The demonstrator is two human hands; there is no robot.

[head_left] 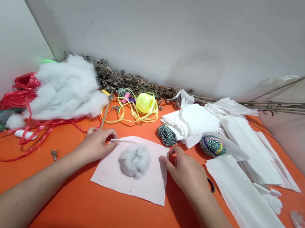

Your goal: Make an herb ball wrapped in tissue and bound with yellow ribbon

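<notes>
A square white cloth (pixel 127 188) lies flat before me on the orange table, with a round tuft of white stuffing fibre (pixel 135 161) on its upper middle. My left hand (pixel 98 144) pinches the cloth's far left corner between thumb and fingers, and the far edge there is slightly raised. Over the far right corner, my right hand (pixel 184 168) has loosely curved fingers. Its thumb rests on the cloth, apart from the index finger, and the hand covers part of the edge.
Left stand a big heap of fibre (pixel 68 89) and red ribbon (pixel 23 93). Yellow ribbon (pixel 145 103) and dry twigs (pixel 134 82) lie behind. Dark yarn (pixel 167 135), a multicoloured yarn ball (pixel 213 146), folded white cloths (pixel 198 120) and a long cloth strip (pixel 250 210) lie right.
</notes>
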